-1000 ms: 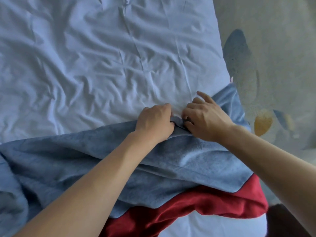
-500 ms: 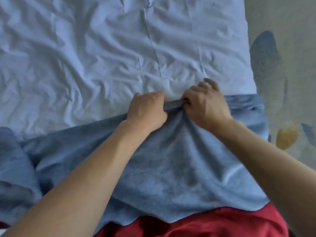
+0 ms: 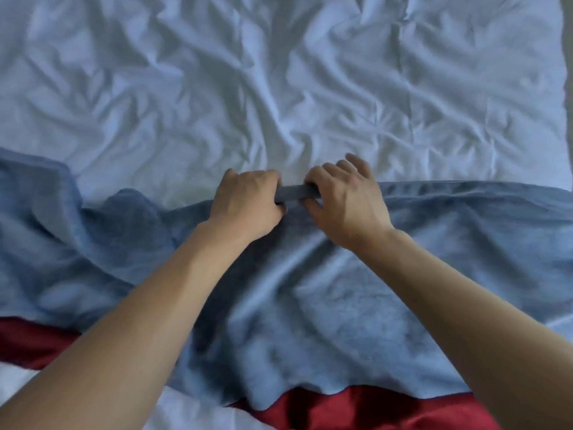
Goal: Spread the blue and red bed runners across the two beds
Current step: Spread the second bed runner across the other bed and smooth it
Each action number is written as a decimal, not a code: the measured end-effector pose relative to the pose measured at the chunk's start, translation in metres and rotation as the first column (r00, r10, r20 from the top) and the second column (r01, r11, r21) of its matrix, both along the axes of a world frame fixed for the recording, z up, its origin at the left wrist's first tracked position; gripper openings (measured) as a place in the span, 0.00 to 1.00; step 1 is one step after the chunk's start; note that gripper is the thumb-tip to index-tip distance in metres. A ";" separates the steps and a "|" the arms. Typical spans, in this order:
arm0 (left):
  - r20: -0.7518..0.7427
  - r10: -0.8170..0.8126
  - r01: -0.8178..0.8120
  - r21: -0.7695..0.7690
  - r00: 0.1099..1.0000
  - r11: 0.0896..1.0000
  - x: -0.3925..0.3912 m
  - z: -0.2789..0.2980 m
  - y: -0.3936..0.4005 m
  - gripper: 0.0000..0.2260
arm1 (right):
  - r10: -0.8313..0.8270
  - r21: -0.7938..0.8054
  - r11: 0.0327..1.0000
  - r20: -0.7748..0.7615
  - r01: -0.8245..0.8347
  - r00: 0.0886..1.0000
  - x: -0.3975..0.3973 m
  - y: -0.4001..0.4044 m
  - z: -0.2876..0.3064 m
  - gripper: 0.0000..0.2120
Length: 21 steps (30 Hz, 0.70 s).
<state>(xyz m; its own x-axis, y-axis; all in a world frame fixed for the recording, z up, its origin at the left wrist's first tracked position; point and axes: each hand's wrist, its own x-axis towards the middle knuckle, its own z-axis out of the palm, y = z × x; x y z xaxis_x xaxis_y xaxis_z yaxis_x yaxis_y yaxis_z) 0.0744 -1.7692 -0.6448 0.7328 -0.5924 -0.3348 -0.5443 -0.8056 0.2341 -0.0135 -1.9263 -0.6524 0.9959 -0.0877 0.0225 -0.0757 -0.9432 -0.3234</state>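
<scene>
The soft blue terry-cloth bed runner (image 3: 325,290) lies crumpled across the near part of the pale, wrinkled bed sheet (image 3: 279,88), and its far hem is in my grip. My left hand (image 3: 248,206) is clenched over that hem, fingers curled under the edge. My right hand (image 3: 347,206), just beside it, pinches the same hem between thumb and forefinger while the other fingers lift loosely off the cloth. A short stretch of hem runs taut between the two hands.

To the right of my hands the blue runner's hem lies fairly straight. To the left it sags back toward me in a bunched fold. I think the step is to draw the hem out flat. To do it well, I should slide my hands apart along the edge, keep the tension even and take up the slack on the left first. Tugging from the middle would likely only deepen the creases.

The smooth dark red bed runner (image 3: 372,408) peeks out from under the near edge of the blue one, showing in two patches, left and right. It is not spread yet.

By count: one blue runner, one red runner, two hands and one bed in view. The second bed is out of sight.
</scene>
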 end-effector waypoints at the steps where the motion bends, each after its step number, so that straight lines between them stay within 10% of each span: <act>1: 0.009 -0.011 0.011 0.005 1.000 1.000 0.008 -0.001 0.018 0.08 | -0.028 -0.048 0.998 0.006 0.028 1.000 0.007 0.009 -0.001 0.03; 6: 0.030 -0.070 0.069 0.025 0.997 0.997 0.056 -0.009 0.103 0.08 | -0.329 -0.208 0.933 -0.167 0.293 0.929 0.025 0.022 0.007 0.06; 12: -0.022 -0.166 0.166 0.001 0.986 0.986 0.096 -0.013 0.169 0.09 | 0.012 -0.036 0.999 -0.113 -0.017 0.994 0.082 0.166 0.005 0.08; 18: 0.032 -0.167 0.166 0.027 0.985 0.986 0.136 -0.010 0.228 0.06 | -0.312 -0.195 0.940 -0.170 0.278 0.935 0.098 0.164 -0.001 0.07; 21: 0.021 -0.160 0.160 0.021 0.987 0.987 0.145 -0.009 0.240 0.07 | -0.183 -0.138 0.976 -0.104 0.168 0.977 0.114 0.192 0.003 0.08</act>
